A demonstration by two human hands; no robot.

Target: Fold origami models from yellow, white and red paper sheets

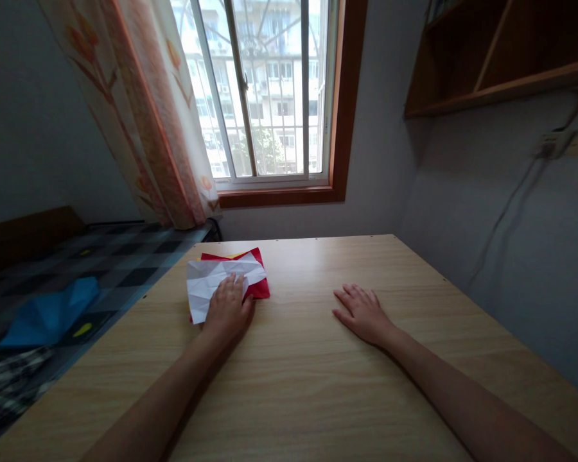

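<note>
Taking the middle of the table (298,385) as the clock's centre, with 12 toward the window (279,90), the papers are lying at about 10 o'clock. The white paper (202,289), creased, is covering most of the red paper (261,289), and a yellow paper (234,256) is peeking out from beneath at the far edge. The left hand (227,308) is resting palm down on the white paper, its fingers pointing toward 12; its grip is lying flat and unclosed, pressing rather than clasping. The right hand (363,314) is resting on the bare wood at about 3 o'clock, well apart from the papers, its grip loose, the fingers spreading toward 10. Beyond the table at 9 o'clock, a blue sheet (48,314) is lying on the bed (130,250). A curtain (144,109) is hanging at 11, and a shelf (510,86) is jutting out at 2.
</note>
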